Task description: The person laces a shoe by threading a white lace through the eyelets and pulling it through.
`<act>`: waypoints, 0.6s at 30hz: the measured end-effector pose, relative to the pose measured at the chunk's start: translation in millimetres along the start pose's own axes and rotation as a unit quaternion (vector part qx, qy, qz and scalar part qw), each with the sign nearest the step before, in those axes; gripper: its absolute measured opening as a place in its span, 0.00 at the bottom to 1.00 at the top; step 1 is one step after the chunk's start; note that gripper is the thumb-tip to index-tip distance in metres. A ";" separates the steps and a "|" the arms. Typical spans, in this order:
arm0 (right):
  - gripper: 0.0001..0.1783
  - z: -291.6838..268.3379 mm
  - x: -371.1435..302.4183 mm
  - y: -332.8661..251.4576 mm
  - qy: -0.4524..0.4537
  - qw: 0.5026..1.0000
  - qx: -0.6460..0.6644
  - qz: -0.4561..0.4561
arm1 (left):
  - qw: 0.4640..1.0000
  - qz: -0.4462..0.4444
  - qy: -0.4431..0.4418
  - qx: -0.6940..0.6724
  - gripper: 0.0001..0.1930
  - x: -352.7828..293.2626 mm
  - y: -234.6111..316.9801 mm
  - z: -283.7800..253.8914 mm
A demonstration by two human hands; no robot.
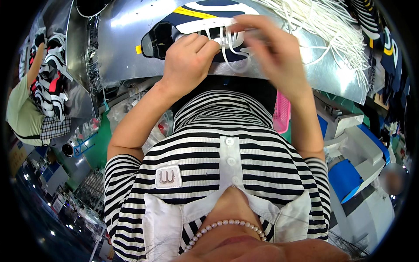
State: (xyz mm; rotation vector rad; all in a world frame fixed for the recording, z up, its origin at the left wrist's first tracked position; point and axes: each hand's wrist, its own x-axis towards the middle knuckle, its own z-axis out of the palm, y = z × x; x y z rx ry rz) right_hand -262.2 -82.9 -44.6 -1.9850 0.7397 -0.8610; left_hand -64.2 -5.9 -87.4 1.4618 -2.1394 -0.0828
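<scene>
Head view, looking down over a black-and-white striped shirt (218, 148) toward a shiny metal worktable (126, 48). Left hand (188, 61) pressing down on a dark navy shoe upper (163, 37) lying flat on the table, fingers curled together over its white-trimmed eyelet area, gripping the upper near its middle. Right hand (273, 54) hovering just beside and slightly above, blurred, fingers seeming pinched around a white shoelace (231, 54), though the blur making the exact grip hard to tell. Lace looping down from between the two hands, draping over the table's near edge. Upper sitting at the table's front centre, directly ahead of the body, with a yellow strip showing along its top. Resting to the right on the table, a loose heap of white laces (327, 26). Showing below the right forearm, a pink plastic basket (282, 111). Stacked at far left, more black, white and red shoe uppers (50, 83) beside another person's green sleeve (19, 109).
</scene>
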 end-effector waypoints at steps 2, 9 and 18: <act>0.12 22.3 13.2 0.7 -0.109 0.976 -0.179 -0.055 | 1.000 0.003 0.006 0.003 0.07 -1.9 1.2 -3.0; 0.11 34.8 30.9 31.8 -0.205 0.963 -0.158 0.081 | 0.999 0.031 0.027 0.005 0.08 -9.7 -6.6 -0.5; 0.09 10.6 66.0 48.6 0.044 0.995 0.044 0.077 | 0.998 0.020 -0.014 -0.053 0.09 -1.7 -12.0 -5.2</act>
